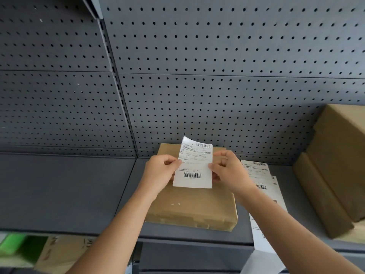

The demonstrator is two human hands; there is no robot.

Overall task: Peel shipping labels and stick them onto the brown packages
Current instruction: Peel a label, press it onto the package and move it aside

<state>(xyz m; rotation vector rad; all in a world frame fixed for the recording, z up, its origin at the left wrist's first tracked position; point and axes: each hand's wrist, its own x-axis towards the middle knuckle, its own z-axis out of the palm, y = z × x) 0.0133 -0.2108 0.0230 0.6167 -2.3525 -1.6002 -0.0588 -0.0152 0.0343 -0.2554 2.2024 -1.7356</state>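
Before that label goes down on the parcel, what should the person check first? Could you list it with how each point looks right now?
1. Label held at both side edges by left hand and right hand: ok.
2. Backing peeled off: cannot tell; only the top corner curls.
3. Brown package lying flat on the shelf: ok.
4. Package top bare, no label stuck yet: ok.
5. Label square to the package: not ok, slightly tilted.
6. Spare label strip clear of the package: ok.

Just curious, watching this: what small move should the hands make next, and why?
Probably finish peeling: both hands, left and right, pinch the shipping label above the brown package, and its top-left corner curls, so it seems not yet stuck down.
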